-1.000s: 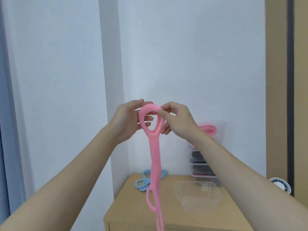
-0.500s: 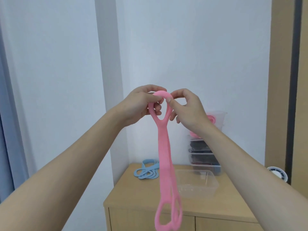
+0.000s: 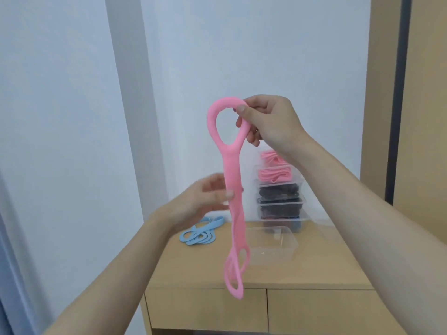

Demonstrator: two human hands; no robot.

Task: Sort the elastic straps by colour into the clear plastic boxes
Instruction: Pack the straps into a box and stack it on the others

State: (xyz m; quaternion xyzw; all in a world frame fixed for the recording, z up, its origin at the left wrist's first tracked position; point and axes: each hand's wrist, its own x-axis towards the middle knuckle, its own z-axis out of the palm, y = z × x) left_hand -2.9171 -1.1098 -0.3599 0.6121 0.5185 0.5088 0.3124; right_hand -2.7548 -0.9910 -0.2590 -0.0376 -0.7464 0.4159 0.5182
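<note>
R hand point(image 3: 271, 122) pinches pink strap point(image 3: 231, 165) by top loop, above tabletop point(image 3: 278, 274). L hand point(image 3: 205, 199) at mid-strap, blurred, grip unclear. Pink & black already in stack point(image 3: 280, 189); blue straps point(image 3: 200, 234) unsorted, empty box point(image 3: 268, 228) waiting.

L hand point(image 3: 205, 197) & R hand point(image 3: 268, 124) bare, nails short; both forearms bare to frame edge.
</note>
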